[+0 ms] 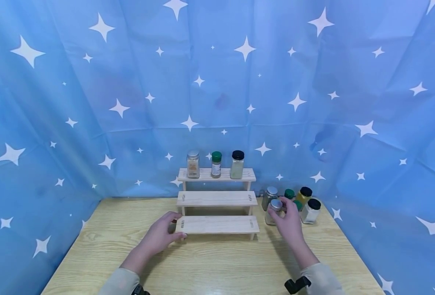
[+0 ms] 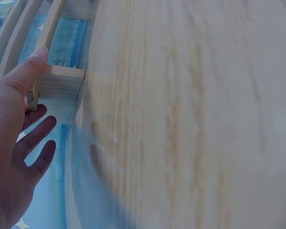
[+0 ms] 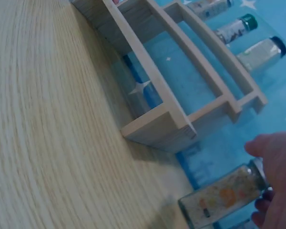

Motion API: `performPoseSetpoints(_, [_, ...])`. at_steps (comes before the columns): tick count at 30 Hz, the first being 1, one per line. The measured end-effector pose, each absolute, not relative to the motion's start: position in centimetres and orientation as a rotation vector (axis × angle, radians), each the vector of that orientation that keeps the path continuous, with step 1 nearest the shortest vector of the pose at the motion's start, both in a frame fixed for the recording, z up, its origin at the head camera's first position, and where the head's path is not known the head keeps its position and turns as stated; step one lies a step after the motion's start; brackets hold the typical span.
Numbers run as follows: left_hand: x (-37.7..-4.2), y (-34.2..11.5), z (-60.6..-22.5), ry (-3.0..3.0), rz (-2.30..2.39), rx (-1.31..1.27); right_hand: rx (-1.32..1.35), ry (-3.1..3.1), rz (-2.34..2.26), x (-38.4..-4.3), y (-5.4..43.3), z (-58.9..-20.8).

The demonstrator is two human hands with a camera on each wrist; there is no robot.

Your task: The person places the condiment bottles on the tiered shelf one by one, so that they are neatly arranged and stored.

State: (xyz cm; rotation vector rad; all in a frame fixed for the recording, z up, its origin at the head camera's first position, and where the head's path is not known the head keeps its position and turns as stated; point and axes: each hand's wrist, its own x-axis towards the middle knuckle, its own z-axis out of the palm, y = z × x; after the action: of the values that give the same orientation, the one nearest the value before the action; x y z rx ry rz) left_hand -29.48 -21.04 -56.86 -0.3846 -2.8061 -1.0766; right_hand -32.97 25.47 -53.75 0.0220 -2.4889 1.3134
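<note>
Holding the left hand (image 1: 161, 232) out ahead of its forearm (image 1: 134, 261), gripping with the left thumb (image 2: 27, 70) set across from the left fingers (image 2: 42, 131), and fanning them, loosely bent, below it in the left wrist view. Pinching with the right hand (image 1: 291, 221), setting the right thumb (image 3: 258, 145) opposite curled fingers (image 3: 263, 205) and slanting the right forearm (image 1: 306, 255) outward behind it.

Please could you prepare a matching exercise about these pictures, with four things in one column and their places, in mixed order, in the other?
Things
1. left hand
2. right hand
3. green-lidded jar on the top shelf
4. black-lidded jar on the top shelf

Places
A. right end of its row
B. at a silver-lidded jar beside the rack
C. between two other jars
D. at the lowest shelf's left end

Pairs: 1-D; 2-B; 3-C; 4-A
</note>
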Motion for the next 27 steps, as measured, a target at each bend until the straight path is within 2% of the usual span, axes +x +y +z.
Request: performPoseSetpoints(27, [-29.4,-21.2,-56.7,-2.827,-1.075,-0.396,-0.032,-2.389,1.428,-34.1,25.6,-56.7])
